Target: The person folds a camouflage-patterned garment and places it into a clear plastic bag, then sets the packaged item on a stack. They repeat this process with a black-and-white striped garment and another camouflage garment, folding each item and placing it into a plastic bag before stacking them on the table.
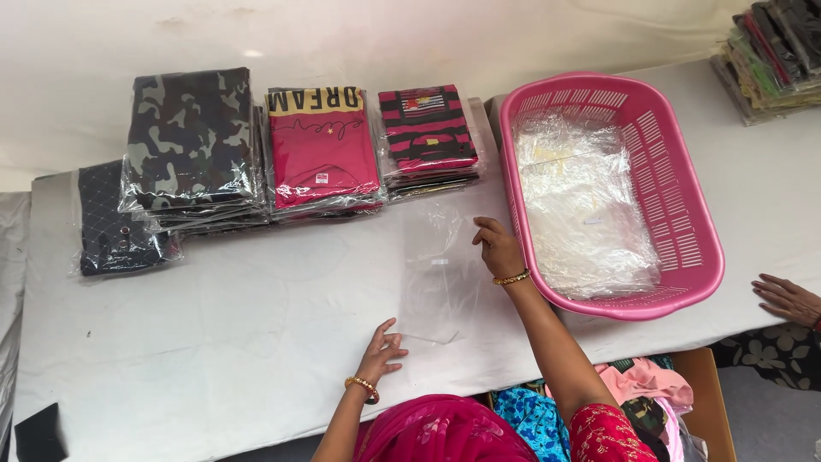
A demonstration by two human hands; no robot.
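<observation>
Head view, looking down on a white-covered desk [214, 342]. Clear plastic bag [440, 274] lies flat mid-desk, between both hands; very hard to see, only glare and its edges give it away, lower corner near the front edge of the desk.

Left hand [382, 346]: fingers spread, flat on the desk at the bag's lower left corner, touching or just beside it, can't tell which. Not gripping. Gold-and-red bangle on the wrist.

Right hand [499, 248]: fingers loosely curled, resting on the bag's upper right edge. Looks like pressing or pinching the film, but a real grip is not resolvable. Gold bangle on the wrist.

Pink basket [684, 214] just right of the right hand, holds a stack of clear bags [586, 205]; count unreadable, layers merge into glare.

Back row, all bagged folded garments in stacks:
- camouflage stack [190, 141], depth unclear
- dark quilted-pattern garment [115, 222], left of it, partly under the camouflage stack
- pink-red shirt stack [321, 150]
- striped pink-and-black stack [428, 128]

Cut off or partial:
- more bagged garments [774, 51] top right, clipped by the frame edge
- another person's hand [787, 299] resting on the desk at the right edge, arm out of frame
- dark object [38, 432] bottom left corner, unidentifiable
- loose coloured clothes [633, 385] below the desk edge, mostly hidden behind the right arm and sleeve
</observation>
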